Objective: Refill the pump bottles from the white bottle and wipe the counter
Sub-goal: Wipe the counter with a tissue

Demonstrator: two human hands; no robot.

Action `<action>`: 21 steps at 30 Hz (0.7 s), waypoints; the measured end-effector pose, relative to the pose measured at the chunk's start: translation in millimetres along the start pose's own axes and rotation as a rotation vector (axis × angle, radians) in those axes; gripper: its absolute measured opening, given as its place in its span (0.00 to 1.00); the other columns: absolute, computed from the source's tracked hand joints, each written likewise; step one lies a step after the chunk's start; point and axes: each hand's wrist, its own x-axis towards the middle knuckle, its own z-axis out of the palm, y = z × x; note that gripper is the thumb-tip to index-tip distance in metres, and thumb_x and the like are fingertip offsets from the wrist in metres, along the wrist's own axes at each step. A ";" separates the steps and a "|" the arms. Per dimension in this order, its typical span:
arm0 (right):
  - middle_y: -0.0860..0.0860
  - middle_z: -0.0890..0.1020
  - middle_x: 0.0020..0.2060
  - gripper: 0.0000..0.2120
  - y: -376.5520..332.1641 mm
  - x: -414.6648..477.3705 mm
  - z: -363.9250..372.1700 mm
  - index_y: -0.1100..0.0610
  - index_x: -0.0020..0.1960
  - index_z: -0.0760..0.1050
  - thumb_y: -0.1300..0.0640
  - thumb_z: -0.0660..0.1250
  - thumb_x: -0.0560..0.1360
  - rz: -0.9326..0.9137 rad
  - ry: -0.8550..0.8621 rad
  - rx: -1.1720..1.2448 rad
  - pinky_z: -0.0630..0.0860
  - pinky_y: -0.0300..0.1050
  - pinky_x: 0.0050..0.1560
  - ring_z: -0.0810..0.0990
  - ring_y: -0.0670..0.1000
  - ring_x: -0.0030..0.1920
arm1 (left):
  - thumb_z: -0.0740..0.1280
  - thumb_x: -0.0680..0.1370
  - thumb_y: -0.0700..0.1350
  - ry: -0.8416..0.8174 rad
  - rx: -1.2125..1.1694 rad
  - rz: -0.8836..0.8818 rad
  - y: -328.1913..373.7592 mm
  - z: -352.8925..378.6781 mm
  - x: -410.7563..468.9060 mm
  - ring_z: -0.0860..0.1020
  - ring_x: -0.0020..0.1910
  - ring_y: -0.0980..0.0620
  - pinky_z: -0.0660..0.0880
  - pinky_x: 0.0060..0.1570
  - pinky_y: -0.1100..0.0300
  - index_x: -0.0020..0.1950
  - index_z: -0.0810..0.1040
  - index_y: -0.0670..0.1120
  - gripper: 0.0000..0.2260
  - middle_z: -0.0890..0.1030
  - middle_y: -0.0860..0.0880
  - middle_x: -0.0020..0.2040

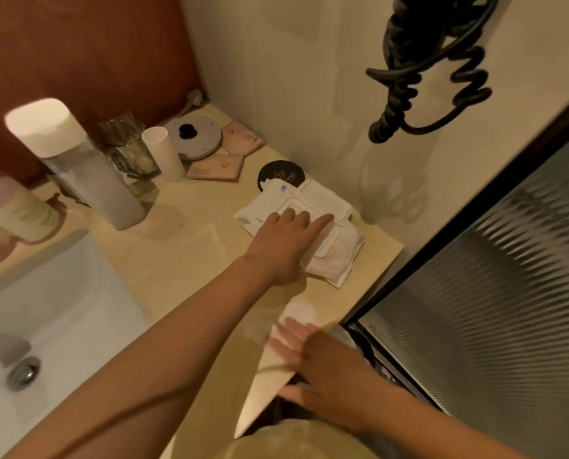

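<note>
Left hand [284, 241] lies flat, fingers straight, on a white wipes pack [322, 197] near the counter's [183, 260] right edge, holding nothing. Right hand [319, 369], blurred, fingers spread, presses a white cloth [298, 313] at the front right corner, fingertips over the rim. White bottle [87, 173] stands at the back left, beside smaller bottles [18, 213] cut off by the frame edge. Bare counter between bottle and pack. Sink [61, 309] to the left, ribbed glass door [491, 293] close on the right.
</note>
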 end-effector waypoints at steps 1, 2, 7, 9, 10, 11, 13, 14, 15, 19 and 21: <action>0.42 0.35 0.72 0.32 8.0 -5.5 -7.7 0.45 0.76 0.36 0.36 0.46 0.79 0.045 -0.019 -0.022 0.28 0.40 0.68 0.29 0.41 0.71 | 0.69 0.72 0.48 0.013 -0.019 -0.017 -4.9 -3.9 -2.0 0.66 0.58 0.46 0.61 0.53 0.55 0.77 0.45 0.52 0.42 0.67 0.47 0.62; 0.42 0.34 0.72 0.33 18.2 -12.8 -17.3 0.45 0.75 0.33 0.36 0.45 0.78 0.098 0.007 -0.064 0.29 0.39 0.69 0.28 0.41 0.71 | 0.70 0.72 0.49 0.026 -0.039 -0.036 -9.9 -8.1 -4.3 0.66 0.58 0.46 0.62 0.54 0.55 0.77 0.45 0.53 0.43 0.68 0.47 0.62; 0.45 0.33 0.72 0.33 81.6 -1.3 -51.7 0.46 0.72 0.28 0.36 0.43 0.77 0.348 -0.001 -0.147 0.35 0.41 0.72 0.29 0.43 0.71 | 0.72 0.70 0.51 0.081 -0.119 -0.143 -35.1 -23.0 -27.0 0.65 0.57 0.46 0.64 0.56 0.53 0.77 0.47 0.54 0.43 0.69 0.47 0.61; 0.48 0.35 0.74 0.34 102.4 15.8 -61.3 0.49 0.74 0.30 0.36 0.44 0.78 0.384 0.030 -0.139 0.36 0.42 0.73 0.32 0.45 0.73 | 0.72 0.70 0.50 0.077 -0.132 -0.169 -42.1 -27.3 -39.0 0.65 0.57 0.47 0.63 0.57 0.53 0.77 0.47 0.54 0.44 0.68 0.47 0.62; 0.49 0.36 0.75 0.34 110.4 25.8 -65.8 0.50 0.75 0.31 0.36 0.44 0.78 0.401 0.054 -0.140 0.37 0.43 0.73 0.33 0.46 0.74 | 0.73 0.70 0.50 0.072 -0.138 -0.179 -44.9 -29.7 -44.6 0.64 0.57 0.47 0.63 0.57 0.53 0.77 0.48 0.55 0.44 0.69 0.48 0.63; 0.51 0.36 0.75 0.35 116.7 37.7 -68.4 0.51 0.75 0.31 0.36 0.43 0.78 0.419 0.066 -0.145 0.37 0.44 0.73 0.33 0.48 0.74 | 0.73 0.69 0.50 0.068 -0.142 -0.192 -47.7 -32.1 -50.8 0.64 0.57 0.48 0.63 0.57 0.53 0.77 0.48 0.55 0.44 0.69 0.48 0.63; 0.52 0.35 0.75 0.35 120.9 61.2 -74.1 0.52 0.75 0.31 0.35 0.41 0.78 0.465 0.085 -0.154 0.36 0.46 0.73 0.33 0.49 0.74 | 0.74 0.68 0.50 0.065 -0.144 -0.217 -54.0 -36.5 -60.6 0.64 0.58 0.48 0.63 0.57 0.53 0.77 0.50 0.54 0.45 0.70 0.49 0.64; 0.52 0.34 0.75 0.35 119.1 72.4 -75.6 0.52 0.75 0.30 0.35 0.41 0.77 0.483 0.094 -0.159 0.36 0.47 0.74 0.33 0.49 0.74 | 0.74 0.68 0.49 0.068 -0.142 -0.231 -57.6 -38.4 -65.1 0.64 0.57 0.49 0.63 0.57 0.53 0.77 0.51 0.54 0.44 0.70 0.49 0.64; 0.52 0.34 0.75 0.36 115.2 82.7 -76.4 0.52 0.75 0.30 0.34 0.40 0.77 0.501 0.100 -0.153 0.36 0.48 0.74 0.32 0.50 0.74 | 0.75 0.67 0.49 0.076 -0.138 -0.243 -61.4 -40.3 -68.9 0.65 0.57 0.49 0.63 0.56 0.53 0.76 0.52 0.54 0.44 0.71 0.49 0.64; 0.52 0.34 0.75 0.37 84.3 109.2 -70.3 0.54 0.76 0.32 0.34 0.41 0.77 0.457 0.063 -0.155 0.37 0.49 0.74 0.31 0.50 0.74 | 0.76 0.66 0.47 0.134 -0.134 -0.284 -73.2 -49.4 -75.0 0.65 0.55 0.47 0.64 0.55 0.50 0.75 0.56 0.53 0.43 0.72 0.48 0.62; 0.53 0.36 0.75 0.39 65.1 110.5 -64.2 0.57 0.76 0.36 0.32 0.40 0.76 0.395 0.031 -0.162 0.37 0.49 0.74 0.31 0.51 0.74 | 0.75 0.66 0.46 0.148 -0.137 -0.291 -75.6 -53.2 -71.5 0.65 0.55 0.45 0.64 0.55 0.49 0.75 0.57 0.52 0.42 0.72 0.47 0.62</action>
